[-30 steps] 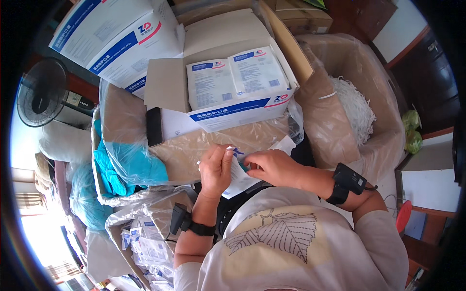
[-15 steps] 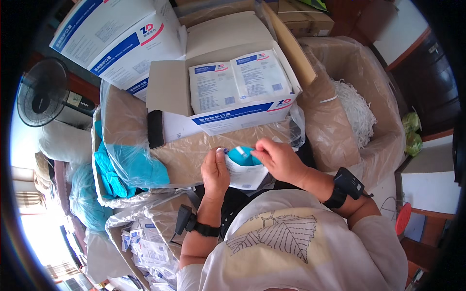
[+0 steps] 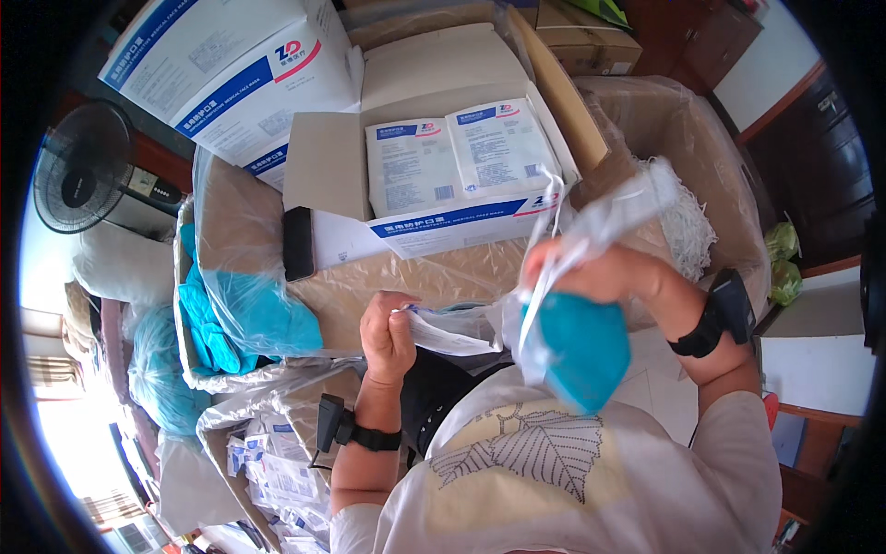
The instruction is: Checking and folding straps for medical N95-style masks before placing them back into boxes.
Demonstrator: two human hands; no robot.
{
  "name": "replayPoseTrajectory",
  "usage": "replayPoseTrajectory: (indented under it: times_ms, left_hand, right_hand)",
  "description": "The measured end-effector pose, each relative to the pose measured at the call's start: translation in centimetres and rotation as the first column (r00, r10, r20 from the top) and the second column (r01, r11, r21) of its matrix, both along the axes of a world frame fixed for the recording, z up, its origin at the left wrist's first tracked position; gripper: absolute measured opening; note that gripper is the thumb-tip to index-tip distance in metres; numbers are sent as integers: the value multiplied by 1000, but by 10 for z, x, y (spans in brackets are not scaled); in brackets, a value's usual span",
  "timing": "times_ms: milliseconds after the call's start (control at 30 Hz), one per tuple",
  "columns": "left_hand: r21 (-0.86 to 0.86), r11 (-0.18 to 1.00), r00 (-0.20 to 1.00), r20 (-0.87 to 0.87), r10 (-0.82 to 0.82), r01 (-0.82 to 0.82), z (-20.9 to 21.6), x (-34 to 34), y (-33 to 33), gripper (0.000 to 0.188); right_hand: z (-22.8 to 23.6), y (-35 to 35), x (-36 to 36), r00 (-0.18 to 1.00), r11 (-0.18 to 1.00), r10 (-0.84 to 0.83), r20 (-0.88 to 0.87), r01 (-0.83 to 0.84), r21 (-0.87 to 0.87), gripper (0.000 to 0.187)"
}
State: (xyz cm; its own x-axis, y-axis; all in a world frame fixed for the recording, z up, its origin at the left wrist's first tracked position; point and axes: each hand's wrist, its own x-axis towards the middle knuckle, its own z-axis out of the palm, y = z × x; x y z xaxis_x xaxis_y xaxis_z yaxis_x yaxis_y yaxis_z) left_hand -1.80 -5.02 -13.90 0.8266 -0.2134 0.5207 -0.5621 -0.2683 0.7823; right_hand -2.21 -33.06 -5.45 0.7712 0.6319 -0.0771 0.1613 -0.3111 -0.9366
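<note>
My left hand [image 3: 386, 338] is closed on the edge of a white paper-and-film pouch [image 3: 450, 338], held in front of my waist. To its right, my right hand [image 3: 600, 271] grips a teal face mask [image 3: 585, 349] that hangs below the fingers. White straps [image 3: 552, 270] trail from the mask, smeared by motion, and the fingertips are partly hidden behind them. The mask is out of the pouch. Beyond my hands stands an open white box [image 3: 461, 226] with two stacks of sealed mask packets [image 3: 413, 168] in it.
Teal masks [image 3: 263, 314] lie in a plastic-lined carton at left. Below it, another lined carton holds opened pouches [image 3: 281, 475]. White straps fill a lined carton [image 3: 706, 138] at right. More white boxes [image 3: 235, 69] and a fan [image 3: 83, 166] stand at far left. A dark phone [image 3: 298, 243] rests beside the open box.
My right hand has pulled the teal mask out of the pouch and swung right with it, its straps flying loose. My left hand has shifted slightly left with the pouch.
</note>
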Motion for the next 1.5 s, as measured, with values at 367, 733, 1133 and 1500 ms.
replayPoseTrajectory:
  times_ms: [367,733,1133,1500]
  left_hand:
    - [137,977,968,167,-187,165,13,-1,-12,9]
    - [166,986,997,81,2,-16,8,-8,-13,15]
    - [209,191,253,328,910,-959,21,-56,235,36]
    - [545,-19,-135,-173,976,-838,-74,-196,417,73]
  right_hand:
    - [-13,63,-10,915,833,146,377,92,-546,22]
    - [-41,78,-18,939,903,-16,343,161,-398,16]
    - [-6,-22,2,623,454,-735,-269,746,487,29]
    - [-42,-41,-18,543,512,-754,-370,838,186,39]
